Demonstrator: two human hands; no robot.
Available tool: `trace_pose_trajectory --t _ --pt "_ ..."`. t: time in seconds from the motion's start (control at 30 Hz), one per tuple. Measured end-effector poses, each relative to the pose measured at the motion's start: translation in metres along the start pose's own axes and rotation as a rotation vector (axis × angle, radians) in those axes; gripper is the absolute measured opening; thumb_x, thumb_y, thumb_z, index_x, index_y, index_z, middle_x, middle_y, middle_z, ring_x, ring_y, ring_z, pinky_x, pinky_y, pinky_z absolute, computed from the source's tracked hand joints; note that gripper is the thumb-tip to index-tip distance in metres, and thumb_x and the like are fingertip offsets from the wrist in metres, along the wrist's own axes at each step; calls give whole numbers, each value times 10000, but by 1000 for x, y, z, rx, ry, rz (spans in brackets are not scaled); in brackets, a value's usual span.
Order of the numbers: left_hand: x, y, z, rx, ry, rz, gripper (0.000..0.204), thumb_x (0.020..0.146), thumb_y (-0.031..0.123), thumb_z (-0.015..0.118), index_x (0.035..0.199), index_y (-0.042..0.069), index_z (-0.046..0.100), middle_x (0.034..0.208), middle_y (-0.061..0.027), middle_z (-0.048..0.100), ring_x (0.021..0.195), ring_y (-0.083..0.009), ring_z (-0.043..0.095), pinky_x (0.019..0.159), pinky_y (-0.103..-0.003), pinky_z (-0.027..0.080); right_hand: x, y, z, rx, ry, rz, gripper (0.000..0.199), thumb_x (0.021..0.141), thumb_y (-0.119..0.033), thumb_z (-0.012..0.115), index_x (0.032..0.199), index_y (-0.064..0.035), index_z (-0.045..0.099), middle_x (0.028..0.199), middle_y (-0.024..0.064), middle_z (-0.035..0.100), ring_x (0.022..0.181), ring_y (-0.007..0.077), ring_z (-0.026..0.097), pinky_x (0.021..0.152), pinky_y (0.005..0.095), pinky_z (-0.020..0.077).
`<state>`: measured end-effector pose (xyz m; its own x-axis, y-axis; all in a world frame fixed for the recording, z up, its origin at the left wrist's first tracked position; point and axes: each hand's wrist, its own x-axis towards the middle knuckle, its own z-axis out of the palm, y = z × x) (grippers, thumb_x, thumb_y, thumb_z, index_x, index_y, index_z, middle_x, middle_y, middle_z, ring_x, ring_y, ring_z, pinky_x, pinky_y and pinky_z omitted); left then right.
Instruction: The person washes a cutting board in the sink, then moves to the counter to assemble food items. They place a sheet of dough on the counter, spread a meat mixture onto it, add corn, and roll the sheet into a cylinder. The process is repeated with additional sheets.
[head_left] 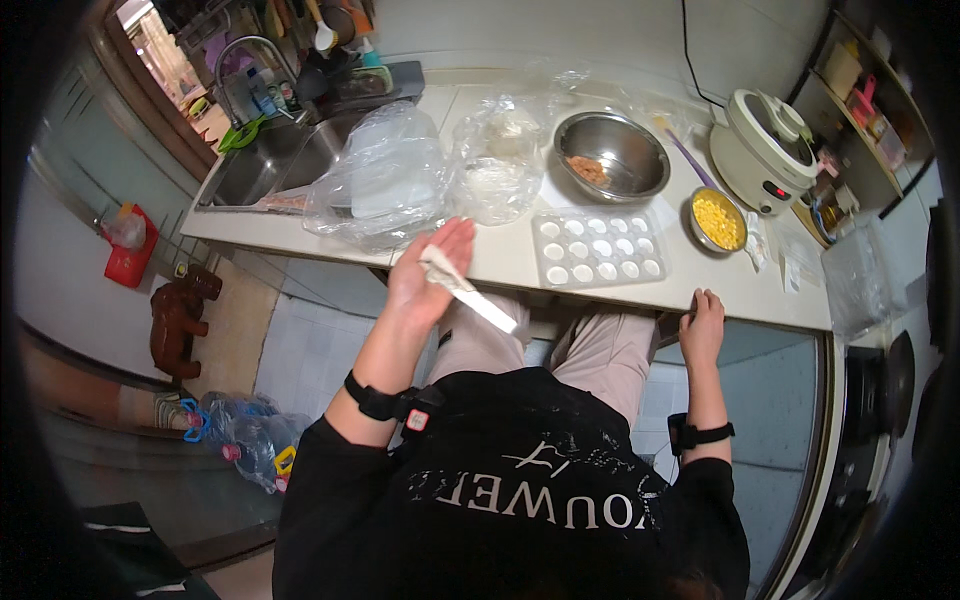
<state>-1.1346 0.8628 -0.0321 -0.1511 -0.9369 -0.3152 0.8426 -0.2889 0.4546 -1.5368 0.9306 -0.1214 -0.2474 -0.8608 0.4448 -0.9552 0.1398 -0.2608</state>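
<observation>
My left hand (pixel 418 285) is palm up in front of the counter's front edge, its fingers stretched out. Across the palm lies a white flat strip (pixel 483 306), wrinkled at the palm end, with its smooth end sticking out to the right over my lap; its exact kind is unclear. At the counter edge, my right hand (pixel 703 322) rests with slightly bent fingers and nothing visible in them. Between the hands, a pale tray (pixel 548 264) with several white round pieces in its hollows sits on the counter (pixel 690 280). Behind it stands a steel bowl (pixel 635 165) with some pinkish minced filling (pixel 588 170).
A small bowl of yellow corn kernels (pixel 717 221) sits right of the tray, near a purple-handled utensil (pixel 693 163) and a white cooker (pixel 765 150). Clear plastic bags (pixel 385 180) cover the counter's left, beside the sink (pixel 285 160). Water jugs (pixel 250 435) stand on the floor.
</observation>
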Motion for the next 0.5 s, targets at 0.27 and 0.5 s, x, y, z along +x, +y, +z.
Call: trace_pose_trajectory --t 0.27,0.5 --pt "43 -32 49 -5 -70 -146 513 1001 319 209 1296 -71 366 1277 -207 471 1196 -292 458 1028 -376 376 22 -153 -47 711 -326 -290 346 800 -186 651 1057 12 529 1025 190 551 969 334 532 856 379 428" --pt "79 -54 59 84 -295 -228 551 996 366 197 1354 -41 293 1369 -203 373 1275 -299 369 1073 -413 305 55 -193 -32 617 -462 -311 342 853 -133 589 1155 -27 468 872 159 587 672 337 603 573 376 483"
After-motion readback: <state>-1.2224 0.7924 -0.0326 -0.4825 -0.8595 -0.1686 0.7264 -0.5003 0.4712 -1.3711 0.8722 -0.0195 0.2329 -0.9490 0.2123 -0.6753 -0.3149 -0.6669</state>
